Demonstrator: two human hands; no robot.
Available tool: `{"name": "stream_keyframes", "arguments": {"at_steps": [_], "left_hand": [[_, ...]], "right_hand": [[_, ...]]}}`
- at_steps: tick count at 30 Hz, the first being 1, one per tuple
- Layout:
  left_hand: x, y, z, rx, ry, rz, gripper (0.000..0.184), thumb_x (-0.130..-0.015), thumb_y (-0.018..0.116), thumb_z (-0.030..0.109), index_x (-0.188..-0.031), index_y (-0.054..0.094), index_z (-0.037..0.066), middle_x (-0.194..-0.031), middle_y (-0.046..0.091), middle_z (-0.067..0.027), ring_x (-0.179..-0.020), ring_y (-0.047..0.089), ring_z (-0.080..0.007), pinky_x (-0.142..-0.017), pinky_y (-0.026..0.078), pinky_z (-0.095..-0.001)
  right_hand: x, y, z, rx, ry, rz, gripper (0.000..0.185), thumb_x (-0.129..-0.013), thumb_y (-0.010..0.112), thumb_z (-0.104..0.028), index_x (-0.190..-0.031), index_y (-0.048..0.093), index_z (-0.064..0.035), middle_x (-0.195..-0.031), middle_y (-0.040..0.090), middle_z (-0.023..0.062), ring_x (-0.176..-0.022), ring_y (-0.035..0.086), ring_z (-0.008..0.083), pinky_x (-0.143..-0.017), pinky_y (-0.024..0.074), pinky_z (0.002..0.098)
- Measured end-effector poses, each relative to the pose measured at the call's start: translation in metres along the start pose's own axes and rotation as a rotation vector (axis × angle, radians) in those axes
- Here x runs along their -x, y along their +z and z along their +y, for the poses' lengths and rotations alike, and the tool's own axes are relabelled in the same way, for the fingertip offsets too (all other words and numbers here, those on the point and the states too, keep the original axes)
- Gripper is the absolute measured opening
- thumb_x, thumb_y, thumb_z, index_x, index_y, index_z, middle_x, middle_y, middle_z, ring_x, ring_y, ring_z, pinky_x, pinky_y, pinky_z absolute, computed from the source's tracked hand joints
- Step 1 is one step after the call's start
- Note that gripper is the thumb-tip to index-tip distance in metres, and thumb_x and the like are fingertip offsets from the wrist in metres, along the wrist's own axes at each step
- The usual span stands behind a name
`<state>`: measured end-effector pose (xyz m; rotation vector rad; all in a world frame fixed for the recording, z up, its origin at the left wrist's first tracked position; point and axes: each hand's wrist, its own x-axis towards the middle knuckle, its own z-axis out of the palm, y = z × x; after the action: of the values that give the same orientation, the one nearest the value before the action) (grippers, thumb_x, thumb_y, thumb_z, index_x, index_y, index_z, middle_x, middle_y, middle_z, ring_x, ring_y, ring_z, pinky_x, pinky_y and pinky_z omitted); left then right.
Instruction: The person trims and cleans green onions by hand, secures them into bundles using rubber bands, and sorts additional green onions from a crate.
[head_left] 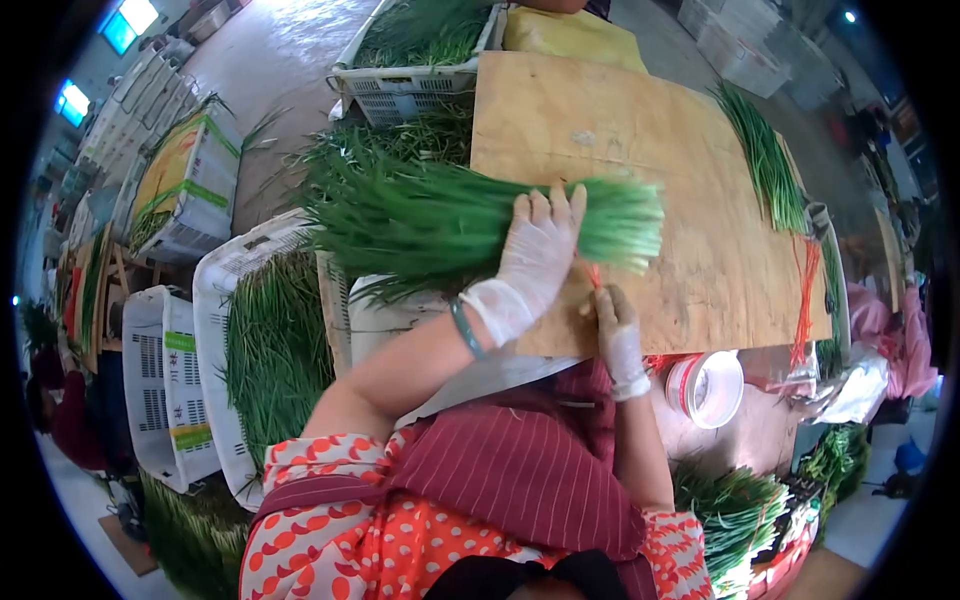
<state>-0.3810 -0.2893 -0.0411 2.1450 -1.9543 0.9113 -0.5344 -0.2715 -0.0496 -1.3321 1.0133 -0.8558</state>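
Note:
A thick bundle of long green stalks lies across the left part of a wooden board, its pale cut ends pointing right. My left hand, in a whitish glove, is wrapped over the bundle near those ends. Just below the bundle, at the board's near edge, my right hand, also gloved, pinches a red tie between closed fingers. The tie's upper part runs up towards the bundle; whether it passes underneath is hidden. Motion blurs the leaves and the cut ends.
Green stalks and hanging red ties are at the board's right. A white crate of greens stands left, another crate beyond the board. A white tub is below right. A person is far left.

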Motion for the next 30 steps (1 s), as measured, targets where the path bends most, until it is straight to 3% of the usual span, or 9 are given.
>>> {"name": "stream_keyframes", "arguments": {"at_steps": [5,8,11,12,18,20,24,26,30], "left_hand": [[-0.007,-0.04,-0.005,0.067,0.157,-0.149,0.091,-0.063,0.071,0.039,-0.136,0.027,0.005,-0.116,0.045,-0.0161,-0.105,0.046,-0.0322,-0.099,0.027,-0.0473],[0.001,-0.02,0.004,0.217,0.157,-0.164,0.108,-0.051,0.078,0.045,-0.137,0.026,0.006,-0.108,0.048,-0.0144,-0.1,0.05,-0.0317,-0.092,0.035,-0.0439],[-0.004,-0.024,-0.002,0.295,0.178,-0.257,0.077,-0.067,0.065,0.025,-0.134,0.031,0.006,-0.103,0.052,-0.0138,-0.088,0.054,-0.0285,-0.078,0.043,-0.041],[-0.006,-0.023,-0.001,0.341,0.162,-0.289,0.061,-0.076,0.054,0.012,-0.133,0.034,0.008,-0.1,0.054,-0.0133,-0.083,0.056,-0.0277,-0.074,0.044,-0.0409],[-0.003,-0.02,-0.001,0.424,0.175,-0.158,0.059,-0.076,0.055,0.011,-0.131,0.036,0.003,-0.098,0.054,-0.0129,-0.083,0.056,-0.0287,-0.071,0.045,-0.0413],[-0.01,-0.03,0.004,0.586,0.111,-0.33,0.07,-0.068,0.067,0.013,-0.128,0.035,-0.003,-0.104,0.056,-0.0205,-0.09,0.055,-0.0378,-0.073,0.046,-0.0432],[-0.013,-0.042,-0.014,1.059,0.379,-0.37,0.068,-0.071,0.059,-0.001,-0.133,0.032,-0.001,-0.116,0.054,-0.0167,-0.103,0.054,-0.0247,-0.086,0.044,-0.0348],[-0.03,-0.06,-0.03,1.376,0.032,-0.854,0.073,-0.067,0.066,0.005,-0.132,0.032,-0.003,-0.116,0.054,-0.0157,-0.102,0.053,-0.0228,-0.089,0.042,-0.0313],[-0.044,-0.012,-0.055,1.311,0.152,-1.083,0.064,-0.071,0.064,0.009,-0.128,0.04,-0.002,-0.117,0.053,-0.0116,-0.103,0.051,-0.0185,-0.09,0.04,-0.0292]], "right_hand": [[0.029,-0.003,0.002,-0.133,0.141,-0.013,0.026,-0.095,0.045,-0.022,-0.074,0.052,-0.0074,-0.064,0.05,-0.0029,-0.058,0.042,0.0051,-0.056,0.0365,0.0201],[0.035,-0.008,0.015,0.254,-0.416,-0.144,0.026,-0.094,0.046,-0.024,-0.074,0.051,-0.0083,-0.061,0.048,-0.0038,-0.053,0.04,0.004,-0.049,0.0342,0.0197],[0.045,0.011,-0.021,-0.274,0.151,0.043,0.026,-0.092,0.049,-0.028,-0.074,0.05,-0.0089,-0.059,0.043,-0.0047,-0.048,0.036,0.0028,-0.043,0.0292,0.019],[0.045,0.014,-0.027,-0.242,0.156,0.116,0.026,-0.092,0.049,-0.028,-0.076,0.052,-0.0073,-0.059,0.042,-0.0054,-0.048,0.035,0.0027,-0.043,0.0286,0.0193],[0.047,0.005,-0.014,0.255,-0.207,0.093,0.03,-0.091,0.05,-0.023,-0.102,0.057,0.0034,-0.087,0.063,0.0162,-0.083,0.061,0.0235,-0.073,0.0481,0.0332],[0.044,0.009,-0.011,0.09,-0.342,0.155,0.025,-0.088,0.052,-0.021,-0.095,0.06,0.0015,-0.087,0.062,0.017,-0.082,0.06,0.0298,-0.073,0.0474,0.0343],[0.066,-0.022,-0.046,-0.255,-0.401,0.067,0.025,-0.089,0.049,-0.022,-0.094,0.059,0.0004,-0.085,0.062,0.0121,-0.078,0.062,0.0208,-0.07,0.0483,0.0322],[0.07,-0.039,-0.035,-0.168,-0.253,0.114,0.025,-0.088,0.05,-0.021,-0.095,0.058,0.001,-0.084,0.062,0.0117,-0.076,0.062,0.0188,-0.068,0.0487,0.0313],[0.052,-0.039,0.023,-0.05,0.109,-0.146,0.03,-0.086,0.056,-0.029,-0.096,0.06,-0.0009,-0.075,0.062,0.0048,-0.066,0.058,0.0158,-0.066,0.0475,0.0305]]}}
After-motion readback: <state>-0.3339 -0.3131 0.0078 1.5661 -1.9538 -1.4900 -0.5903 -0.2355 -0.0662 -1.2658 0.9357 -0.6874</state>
